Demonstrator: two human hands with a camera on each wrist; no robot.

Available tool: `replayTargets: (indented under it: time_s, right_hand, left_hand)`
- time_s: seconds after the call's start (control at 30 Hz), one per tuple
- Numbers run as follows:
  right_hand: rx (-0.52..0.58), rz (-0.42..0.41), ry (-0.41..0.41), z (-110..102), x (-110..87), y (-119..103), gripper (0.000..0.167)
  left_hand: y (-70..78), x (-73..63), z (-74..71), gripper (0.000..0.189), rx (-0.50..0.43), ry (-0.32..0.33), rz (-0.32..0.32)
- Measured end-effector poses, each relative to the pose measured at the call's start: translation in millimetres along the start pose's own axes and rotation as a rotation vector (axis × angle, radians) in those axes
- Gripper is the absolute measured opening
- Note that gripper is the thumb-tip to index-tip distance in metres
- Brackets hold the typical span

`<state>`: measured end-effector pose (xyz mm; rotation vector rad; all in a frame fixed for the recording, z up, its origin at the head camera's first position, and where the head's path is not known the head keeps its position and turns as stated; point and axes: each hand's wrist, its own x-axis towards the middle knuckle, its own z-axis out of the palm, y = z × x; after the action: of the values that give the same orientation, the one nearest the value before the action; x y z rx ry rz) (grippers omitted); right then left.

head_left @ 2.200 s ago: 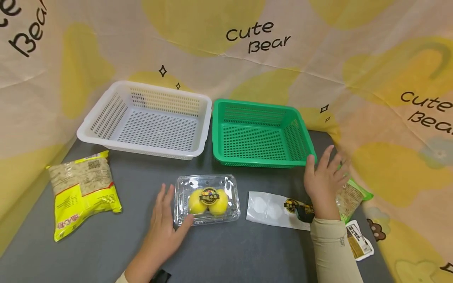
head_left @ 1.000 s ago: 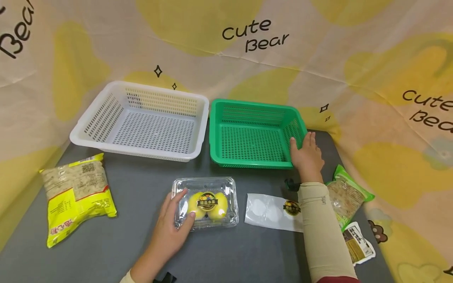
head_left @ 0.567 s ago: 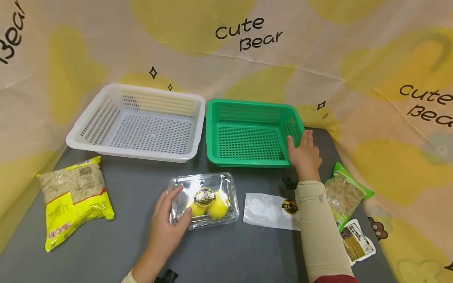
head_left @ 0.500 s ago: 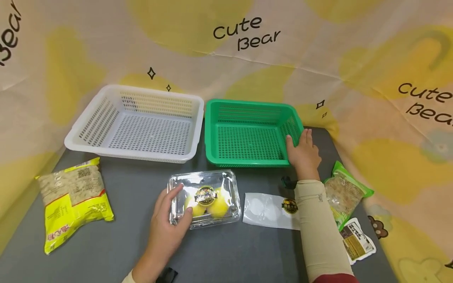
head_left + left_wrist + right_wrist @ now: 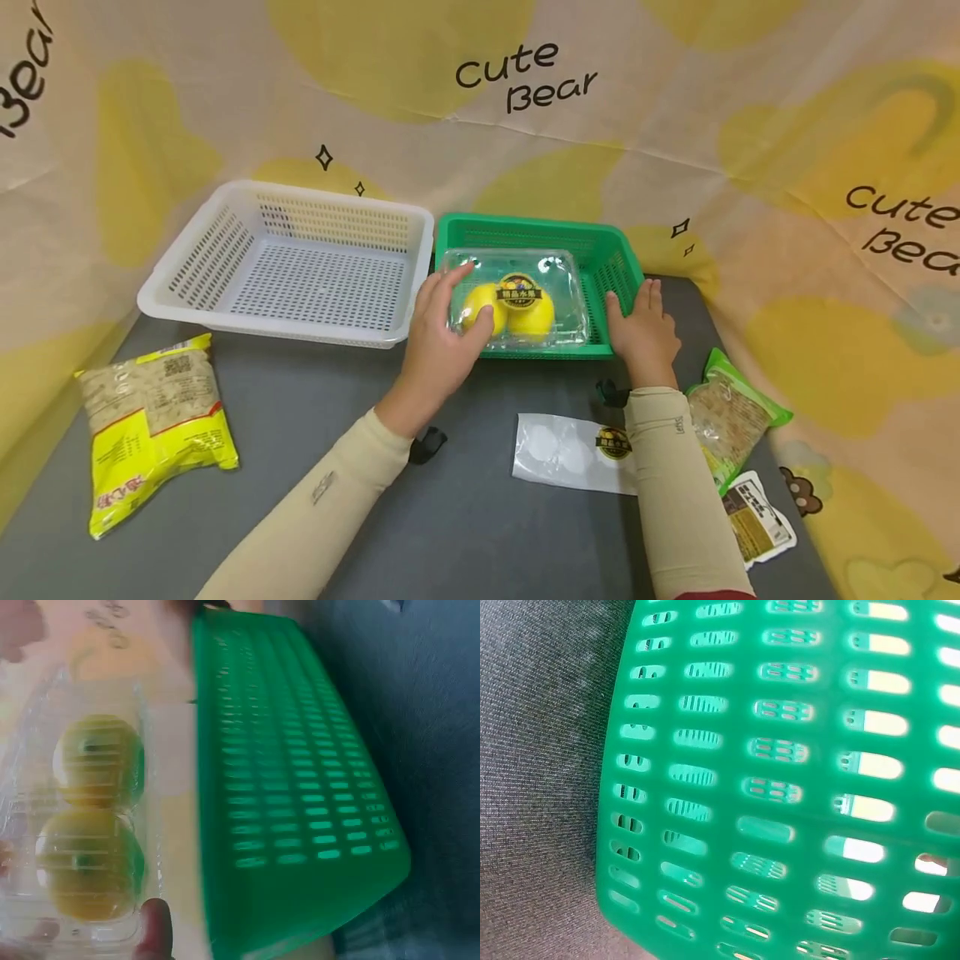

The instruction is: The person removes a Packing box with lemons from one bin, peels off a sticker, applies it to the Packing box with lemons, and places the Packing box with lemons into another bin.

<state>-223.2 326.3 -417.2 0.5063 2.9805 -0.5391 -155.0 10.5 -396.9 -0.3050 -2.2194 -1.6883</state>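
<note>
My left hand grips the left end of a clear plastic fruit box, thumb on the near side and fingers over the far side. Two yellow fruits show through its walls, and a black and gold label is on the lid. The box is held up over the green basket; in the left wrist view it sits clear of the basket rim. At the basket's right end, my right hand holds the rim, thumb inside and fingers outside. Only the slotted green wall fills most of the right wrist view.
A white basket stands left of the green one. At the left lies a yellow bag. Nearer me are a flat white packet, partly under my right sleeve, a green-edged bag and a small printed packet. Printed cloth hangs behind.
The left hand has lifted the fruit box off the table and carried it forward and right, over the green basket. Earlier, the right hand moved left onto the basket's rim and has stayed there.
</note>
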Motion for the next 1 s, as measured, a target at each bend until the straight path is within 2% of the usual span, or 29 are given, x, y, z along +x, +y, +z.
replayTargets:
  time_s: [0.13, 0.27, 0.4, 0.7, 0.87, 1.0]
  right_hand:
    - [-0.003, 0.005, 0.001, 1, 0.1, 2, 0.094]
    - [0.001, 0.001, 0.007, 1, -1.1, 2, 0.094]
    - [0.006, -0.001, 0.009, 0, -1.7, 1, 0.094]
    - [-0.003, -0.001, 0.007, -1, 0.1, 1, 0.094]
    - [-0.006, 0.001, -0.001, 0, 0.8, 2, 0.094]
    - [-0.003, -0.003, -0.004, 0, 0.2, 4, 0.095]
  left_hand:
    - [-9.5, 35.1, 27.4, 0.061, 0.073, -0.082, -0.094]
    - [-21.4, 53.7, 45.7, 0.062, 0.16, -0.164, -0.181]
    - [-30.2, 62.4, 55.2, 0.064, 0.212, -0.232, -0.235]
    - [-41.2, 75.8, 62.8, 0.066, 0.261, -0.369, -0.265]
    - [-46.5, 78.4, 65.2, 0.071, 0.276, -0.406, -0.313]
    - [-47.1, 78.0, 65.5, 0.074, 0.336, -0.465, -0.371]
